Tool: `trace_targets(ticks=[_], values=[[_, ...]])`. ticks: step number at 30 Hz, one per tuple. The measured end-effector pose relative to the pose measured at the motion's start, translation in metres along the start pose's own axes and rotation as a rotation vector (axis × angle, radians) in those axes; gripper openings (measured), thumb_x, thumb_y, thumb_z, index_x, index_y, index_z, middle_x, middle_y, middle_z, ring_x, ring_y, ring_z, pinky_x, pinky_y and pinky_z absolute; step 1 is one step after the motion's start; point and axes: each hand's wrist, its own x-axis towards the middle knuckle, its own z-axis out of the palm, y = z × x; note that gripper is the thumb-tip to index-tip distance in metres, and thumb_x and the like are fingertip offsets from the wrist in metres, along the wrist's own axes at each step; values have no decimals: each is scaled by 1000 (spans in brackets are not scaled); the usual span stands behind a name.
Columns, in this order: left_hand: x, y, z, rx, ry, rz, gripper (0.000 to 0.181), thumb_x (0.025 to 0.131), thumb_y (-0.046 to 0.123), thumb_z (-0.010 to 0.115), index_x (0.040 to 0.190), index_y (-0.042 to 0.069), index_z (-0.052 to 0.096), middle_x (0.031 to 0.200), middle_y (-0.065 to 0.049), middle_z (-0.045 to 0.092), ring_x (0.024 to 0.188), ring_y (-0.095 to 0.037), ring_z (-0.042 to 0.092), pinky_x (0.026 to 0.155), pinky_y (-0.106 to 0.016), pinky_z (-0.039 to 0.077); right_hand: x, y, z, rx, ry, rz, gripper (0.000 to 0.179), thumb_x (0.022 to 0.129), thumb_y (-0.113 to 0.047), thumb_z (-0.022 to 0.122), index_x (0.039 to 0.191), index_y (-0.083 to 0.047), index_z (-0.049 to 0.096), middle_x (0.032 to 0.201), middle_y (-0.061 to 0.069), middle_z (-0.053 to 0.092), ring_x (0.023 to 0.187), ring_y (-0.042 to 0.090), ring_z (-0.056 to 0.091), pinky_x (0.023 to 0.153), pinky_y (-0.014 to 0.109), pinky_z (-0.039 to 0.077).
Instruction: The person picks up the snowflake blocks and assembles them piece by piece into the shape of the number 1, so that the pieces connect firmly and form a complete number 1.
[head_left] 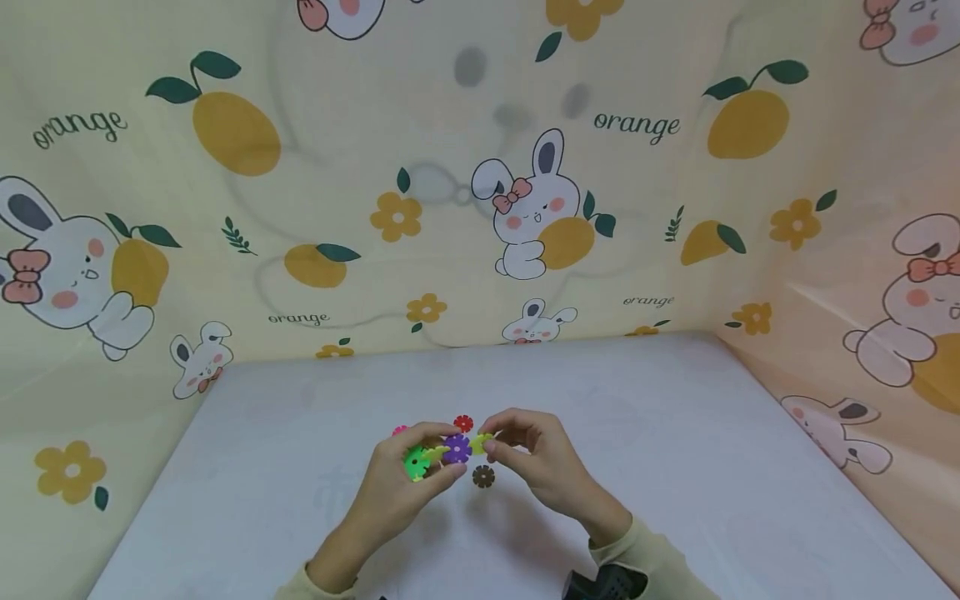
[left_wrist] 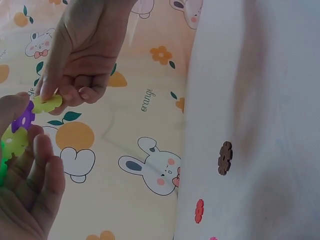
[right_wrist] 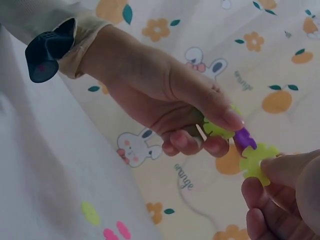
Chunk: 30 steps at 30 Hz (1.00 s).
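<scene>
My left hand (head_left: 382,483) grips a short chain of flower-shaped plastic interlocking discs. A green disc (head_left: 415,463) lies toward the palm, then a yellow-green disc (right_wrist: 256,162), then a purple disc (head_left: 457,449). Between thumb and fingers, my right hand (head_left: 551,467) pinches a second yellow-green disc (left_wrist: 47,103) at the purple disc's far edge. In the right wrist view these two meet edge to edge; whether their slots are fully locked cannot be seen. The left fingers hide part of the chain. Both hands are raised above the table.
On the white table (head_left: 300,417) lie a brown disc (head_left: 483,477), a red disc (head_left: 463,423), pink discs (right_wrist: 123,230) and a yellow-green disc (right_wrist: 90,213). A printed cloth (head_left: 450,167) with rabbits and oranges rises behind and at the sides. A black device (right_wrist: 50,50) sits at the right wrist.
</scene>
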Motion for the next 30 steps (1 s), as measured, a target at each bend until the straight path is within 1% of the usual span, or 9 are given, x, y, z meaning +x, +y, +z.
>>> trace_targets(ticks=[3, 9, 13, 16, 19, 25, 27, 30], values=[[0, -1, 0, 3, -7, 15, 36, 82, 20, 85, 115, 17, 72, 105, -5, 74, 83, -11, 64, 67, -22, 56, -1, -3, 1, -25, 17, -11, 12, 95, -6, 68, 106, -2, 70, 100, 12, 73, 85, 12, 70, 81, 30, 59], [0, 0, 0, -13, -8, -7, 34, 82, 24, 86, 113, 17, 73, 108, -6, 75, 86, -16, 66, 68, -22, 57, -3, -6, 1, -41, 48, -54, 12, 94, -6, 70, 106, -3, 70, 100, 11, 73, 86, 15, 72, 87, 33, 59], [0, 0, -1, -52, -30, -21, 33, 81, 24, 86, 111, 16, 74, 107, -7, 74, 85, -14, 66, 69, -22, 58, -4, -6, 1, -39, 54, -63, 10, 94, -6, 70, 103, -3, 71, 97, 11, 74, 84, 17, 74, 86, 33, 59], [1, 0, -1, -87, -50, -24, 33, 82, 23, 85, 111, 13, 74, 106, -9, 74, 84, -14, 66, 68, -23, 58, -4, -5, 0, -38, 58, -76, 8, 93, -5, 70, 101, -3, 72, 96, 12, 75, 85, 15, 74, 86, 32, 59], [1, 0, -1, -104, -58, -35, 32, 81, 20, 85, 110, 12, 74, 106, -10, 74, 83, -15, 66, 68, -23, 58, -5, -5, 1, -29, 57, -85, 7, 93, -4, 70, 99, -3, 72, 95, 13, 75, 86, 14, 74, 85, 31, 60], [1, 0, 1, -108, -60, -78, 32, 81, 17, 85, 110, 9, 75, 107, -11, 74, 82, -16, 65, 69, -23, 58, -5, -8, 5, -39, 62, -51, 5, 94, -7, 70, 98, -5, 72, 95, 10, 76, 84, 13, 74, 87, 30, 57], [1, 0, 1, -113, -59, -77, 33, 82, 17, 85, 111, 8, 74, 107, -12, 74, 81, -16, 66, 68, -23, 59, -5, -8, 6, -39, 60, -48, 5, 95, -8, 69, 99, -5, 72, 95, 10, 76, 83, 11, 73, 87, 31, 57], [1, -1, 2, -115, -49, -60, 33, 82, 16, 84, 113, 10, 73, 109, -11, 74, 84, -16, 67, 70, -24, 59, -3, -6, 5, -30, 50, -66, 6, 95, -8, 68, 100, -6, 72, 94, 11, 76, 80, 10, 72, 85, 31, 59]])
